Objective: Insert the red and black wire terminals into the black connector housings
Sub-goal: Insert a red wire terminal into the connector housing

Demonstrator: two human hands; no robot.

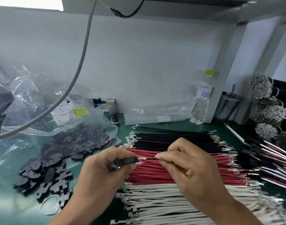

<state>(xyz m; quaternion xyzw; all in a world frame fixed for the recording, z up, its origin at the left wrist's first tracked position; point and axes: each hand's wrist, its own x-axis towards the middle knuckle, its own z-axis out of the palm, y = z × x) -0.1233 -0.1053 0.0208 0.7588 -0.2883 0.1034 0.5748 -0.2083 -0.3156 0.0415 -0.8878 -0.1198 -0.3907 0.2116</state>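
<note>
I am watching the small black plastic connector housing (128, 160) being held above the counter, just over the red wires, between the two hands. The left hand (105, 166) is gripping it, fingers (122, 154) curled round its body so that only its right end is showing. A thin black insulated wire (149, 158) is meeting that end, its silver metal terminal (141, 158) sitting right at the housing's opening; a second silver terminal (139, 163) is poking out just below it. The right hand (190, 166) is pinching the black wire between thumb and forefinger, the remaining fingers curled loosely behind.

Beneath the hands, three rows of cut wires are lying side by side on the green counter (7, 203): a row of black wires (171, 140) farthest from me, a row of red wires (155, 176) in the middle, a row of white wires (163, 203) nearest. To the left, flat black plastic pieces (45, 179) are spilling from a clear plastic bag (41, 103). A clear water bottle with a green cap (201, 98) is standing by the back wall.
</note>
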